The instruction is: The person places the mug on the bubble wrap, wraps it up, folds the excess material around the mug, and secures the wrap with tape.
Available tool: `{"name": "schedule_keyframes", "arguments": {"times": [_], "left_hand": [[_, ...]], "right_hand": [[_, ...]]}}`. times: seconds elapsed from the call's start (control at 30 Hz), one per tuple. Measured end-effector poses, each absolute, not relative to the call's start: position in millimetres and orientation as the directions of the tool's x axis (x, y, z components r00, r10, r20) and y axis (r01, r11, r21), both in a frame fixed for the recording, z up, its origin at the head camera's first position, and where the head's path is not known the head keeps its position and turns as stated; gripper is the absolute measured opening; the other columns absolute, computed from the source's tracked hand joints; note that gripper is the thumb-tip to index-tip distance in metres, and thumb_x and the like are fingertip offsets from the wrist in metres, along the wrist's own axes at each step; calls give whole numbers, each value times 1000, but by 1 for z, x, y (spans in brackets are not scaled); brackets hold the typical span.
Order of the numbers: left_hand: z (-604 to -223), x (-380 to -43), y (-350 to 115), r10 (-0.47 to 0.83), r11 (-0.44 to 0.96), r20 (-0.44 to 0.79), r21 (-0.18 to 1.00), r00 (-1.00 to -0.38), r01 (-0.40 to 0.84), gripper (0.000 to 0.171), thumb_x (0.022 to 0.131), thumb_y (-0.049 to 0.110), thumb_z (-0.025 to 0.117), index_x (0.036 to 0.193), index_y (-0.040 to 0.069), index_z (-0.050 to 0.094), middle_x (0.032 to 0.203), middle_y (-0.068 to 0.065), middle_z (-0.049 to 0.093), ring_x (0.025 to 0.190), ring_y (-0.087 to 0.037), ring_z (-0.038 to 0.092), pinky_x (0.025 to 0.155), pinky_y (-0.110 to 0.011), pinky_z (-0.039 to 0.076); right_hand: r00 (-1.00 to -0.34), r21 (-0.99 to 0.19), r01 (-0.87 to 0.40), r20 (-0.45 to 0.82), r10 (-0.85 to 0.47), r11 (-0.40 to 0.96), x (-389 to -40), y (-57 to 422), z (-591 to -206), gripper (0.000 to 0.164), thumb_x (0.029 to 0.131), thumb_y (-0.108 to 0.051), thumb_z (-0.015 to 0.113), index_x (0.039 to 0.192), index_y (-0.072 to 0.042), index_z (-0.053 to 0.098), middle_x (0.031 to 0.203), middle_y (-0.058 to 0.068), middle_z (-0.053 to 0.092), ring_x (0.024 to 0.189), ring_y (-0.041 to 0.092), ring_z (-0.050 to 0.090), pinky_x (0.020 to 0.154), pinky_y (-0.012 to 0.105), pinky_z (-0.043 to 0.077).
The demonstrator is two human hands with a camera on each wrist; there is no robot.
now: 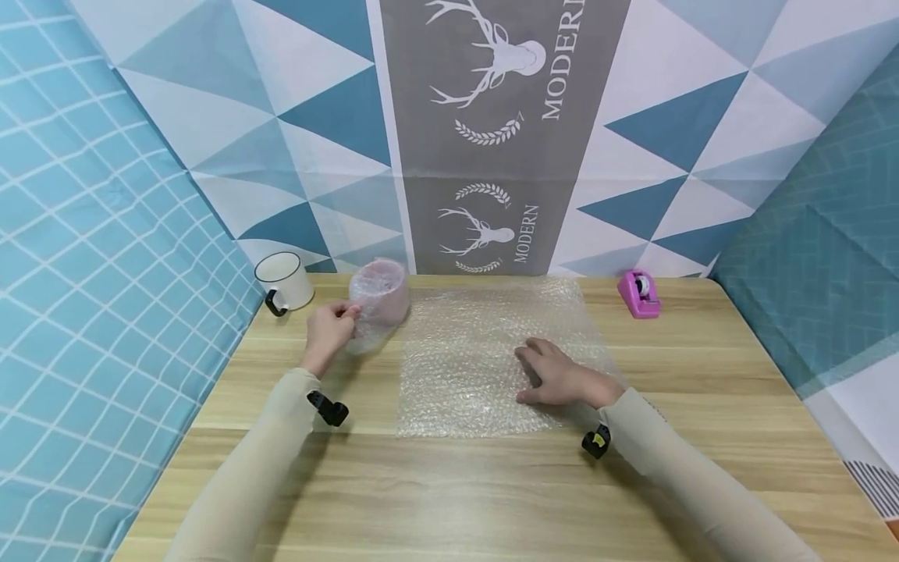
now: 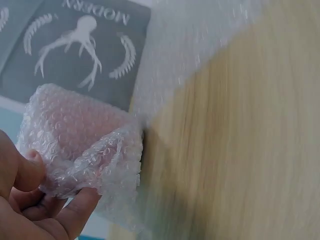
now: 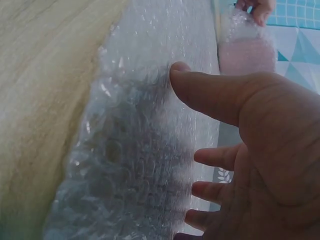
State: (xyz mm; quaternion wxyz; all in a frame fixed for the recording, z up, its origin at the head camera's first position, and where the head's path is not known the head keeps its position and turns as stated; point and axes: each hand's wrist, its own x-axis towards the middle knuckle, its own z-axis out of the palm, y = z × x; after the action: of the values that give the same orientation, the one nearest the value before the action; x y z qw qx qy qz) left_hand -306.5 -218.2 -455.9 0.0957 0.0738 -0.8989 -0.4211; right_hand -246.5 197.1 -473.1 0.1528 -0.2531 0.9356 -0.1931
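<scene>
A pinkish object wrapped in bubble wrap point(image 1: 385, 290) stands toward the back left of the table. My left hand point(image 1: 332, 332) pinches the loose edge of its wrapping between thumb and fingers, as the left wrist view shows close up. What the pink object is cannot be told through the wrap. Flat on the table beside it lies a clear bubble wrap sheet point(image 1: 463, 367). Over the right part of that sheet is my right hand point(image 1: 555, 376), fingers spread and holding nothing. In the right wrist view its fingertips point(image 3: 202, 220) are close to the sheet; whether they touch is unclear.
A white enamel mug point(image 1: 286, 282) with a black handle stands at the back left corner. Toward the back right sits a pink tape dispenser point(image 1: 639, 295). Patterned cloth walls point(image 1: 337, 156) rise behind and beside the wooden table point(image 1: 449, 499).
</scene>
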Motion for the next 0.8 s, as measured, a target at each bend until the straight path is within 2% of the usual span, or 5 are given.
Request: {"name": "schedule_keyframes", "arguments": {"times": [0.2,0.4,0.63,0.8], "left_hand": [[-457,-312,-233,-339,535,45,831,-940,-153,32,102,26,61,115,0,75,93,-10,70,62,-4,56,55,-16,48],[-460,-321,-249,-431,485,44,853,-901,-190,35,103,29,60,118,0,74,93,-6,67,73,-7,55,58,-14,46],[-457,-331,-259,-439,456,21,866,-898,-203,43,103,39,61,125,4,72,106,-9,69,68,-3,58,59,-14,50],[-456,-336,-258,-437,382,-13,902,-899,-199,46,101,39,64,125,1,71,103,-5,68,68,-4,62,65,-17,57]], "right_hand": [[-824,-435,-406,-205,-528,804,-247,199,-474,90,91,-41,76,157,1,32,165,33,17,152,53,19,123,68,20],[-820,-439,-411,-205,-534,799,-247,201,-474,90,91,-41,76,158,1,32,165,33,17,152,53,19,123,69,21],[-809,-452,-408,-224,-543,794,-249,202,-473,91,91,-40,76,159,-1,30,166,32,14,153,53,17,122,69,22],[-806,-450,-417,-218,-550,790,-249,203,-473,93,90,-41,76,159,-1,29,167,32,13,153,53,16,122,69,20]]}}
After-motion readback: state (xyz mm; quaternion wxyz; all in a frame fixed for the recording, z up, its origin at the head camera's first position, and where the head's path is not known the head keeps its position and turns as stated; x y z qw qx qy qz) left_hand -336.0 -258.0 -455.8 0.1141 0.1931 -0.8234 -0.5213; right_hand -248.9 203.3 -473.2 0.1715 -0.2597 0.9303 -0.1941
